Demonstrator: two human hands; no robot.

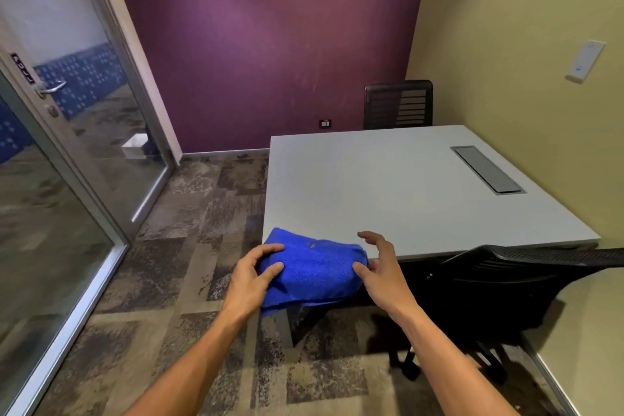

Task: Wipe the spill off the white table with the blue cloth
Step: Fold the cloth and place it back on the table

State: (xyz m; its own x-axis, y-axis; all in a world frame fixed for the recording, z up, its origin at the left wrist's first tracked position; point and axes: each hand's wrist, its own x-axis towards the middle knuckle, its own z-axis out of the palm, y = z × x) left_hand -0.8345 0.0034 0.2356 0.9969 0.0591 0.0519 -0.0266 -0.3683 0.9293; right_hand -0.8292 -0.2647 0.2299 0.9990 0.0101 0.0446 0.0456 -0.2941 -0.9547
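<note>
1. Head view: the blue cloth (312,268) lies folded over the near left corner of the white table (388,186), its far part on the tabletop and its near part hanging past the edge above the carpet (202,223).
2. The left hand (251,275) rests on the cloth's left end. Its fingers (270,248) curl over the top of the fabric and the thumb (271,268) presses against the near fold, so the hand grips the cloth between thumb and fingers.
3. The right hand (380,265) is at the cloth's right end, spread wide. Its thumb (361,270) touches the cloth's right edge, while the fingers arch loosely above the tabletop, apart from one another and holding nothing.
4. Both forearms reach in from the bottom of the frame, converging on the cloth.
5. No spill can be made out on the tabletop from this view.
6. A grey cable hatch (486,169) is set into the table's far right part, well apart from the cloth.
7. A black mesh chair (506,284) is tucked at the table's near right side, just beside the right hand's wrist; a second black chair (398,104) stands at the far side against the purple wall (256,37).
8. A glass door (50,152) with a metal handle fills the left side.
</note>
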